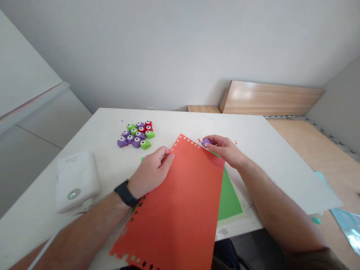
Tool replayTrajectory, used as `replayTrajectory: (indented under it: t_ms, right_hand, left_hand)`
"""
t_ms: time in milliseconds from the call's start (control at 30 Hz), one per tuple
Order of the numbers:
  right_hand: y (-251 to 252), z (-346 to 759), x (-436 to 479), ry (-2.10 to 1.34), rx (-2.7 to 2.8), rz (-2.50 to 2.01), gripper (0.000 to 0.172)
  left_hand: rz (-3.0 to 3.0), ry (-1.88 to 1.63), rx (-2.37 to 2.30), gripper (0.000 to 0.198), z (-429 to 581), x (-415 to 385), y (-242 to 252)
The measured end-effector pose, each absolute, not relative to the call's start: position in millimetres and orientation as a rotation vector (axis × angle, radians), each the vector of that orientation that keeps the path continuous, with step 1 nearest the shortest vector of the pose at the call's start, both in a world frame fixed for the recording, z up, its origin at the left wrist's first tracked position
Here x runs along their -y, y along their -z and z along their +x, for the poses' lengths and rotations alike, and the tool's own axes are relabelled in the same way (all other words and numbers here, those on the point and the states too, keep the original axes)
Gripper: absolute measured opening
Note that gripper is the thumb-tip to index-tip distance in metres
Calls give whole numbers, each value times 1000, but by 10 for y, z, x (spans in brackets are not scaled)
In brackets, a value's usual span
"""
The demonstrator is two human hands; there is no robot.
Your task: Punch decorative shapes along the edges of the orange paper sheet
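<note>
Orange paper (171, 202), L hand (150, 172) gripping edge; R hand (222, 150) pinching purple punch (205, 142).

no readable text anywhere; faint raised mark on white plastic device (76, 180) too blurred to read

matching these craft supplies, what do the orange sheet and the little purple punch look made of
The orange sheet looks like matte card stock: no sheen, with cleanly punched edge holes. The purple punch looks like glossy moulded plastic, from its smooth rounded shine; its cutting parts are hidden.
</note>
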State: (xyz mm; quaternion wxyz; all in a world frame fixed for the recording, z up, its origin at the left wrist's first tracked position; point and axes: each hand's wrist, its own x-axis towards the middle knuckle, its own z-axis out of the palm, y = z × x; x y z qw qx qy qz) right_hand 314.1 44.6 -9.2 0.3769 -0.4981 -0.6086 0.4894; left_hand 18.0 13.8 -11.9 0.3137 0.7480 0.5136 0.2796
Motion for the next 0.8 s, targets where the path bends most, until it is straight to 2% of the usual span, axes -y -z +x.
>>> replayTrajectory:
  t_ms: [100, 267, 800]
  right_hand:
    - [50, 3119, -431, -1388, 1430, -1190, 35]
    - [23, 3122, -415, -1425, 1378, -1208, 32]
    - [-39, 3123, -343, -1554, 1499, -1128, 34]
  left_hand:
    - [1974, -743, -1345, 26, 183, -140, 110]
    - [1960, -759, -1329, 26, 190, -133, 87]
    - [1937, -766, -1309, 26, 195, -123, 81]
